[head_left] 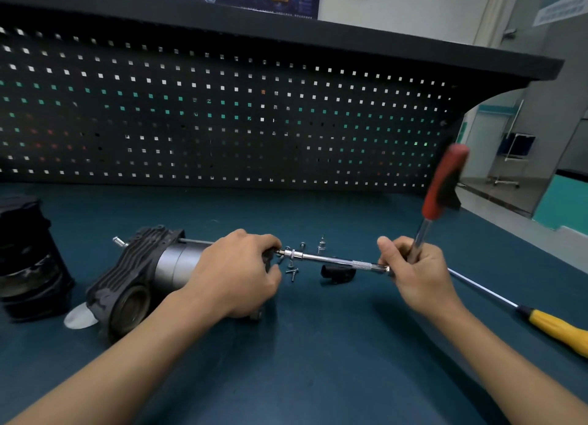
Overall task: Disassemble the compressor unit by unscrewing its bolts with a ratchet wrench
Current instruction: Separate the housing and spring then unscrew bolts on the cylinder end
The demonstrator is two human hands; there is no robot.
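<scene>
Teal desk (318,354) carries the compressor unit (143,278), which lies on its side at centre-left. The left hand (237,273) curls round the unit's right end, gripping it. The right hand (416,273) grips the ratchet wrench (440,189) near its head, its blurred red handle tilted upward. A chrome extension bar (331,259) runs level to the unit's end. Loose screws (291,272) lie just below the bar, and a yellow screwdriver (560,329) lies at far right.

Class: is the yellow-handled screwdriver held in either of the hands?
No, the yellow-handled screwdriver lies on the bench, while the right hand grips the ratchet wrench and the left hand holds the compressor unit.
</scene>
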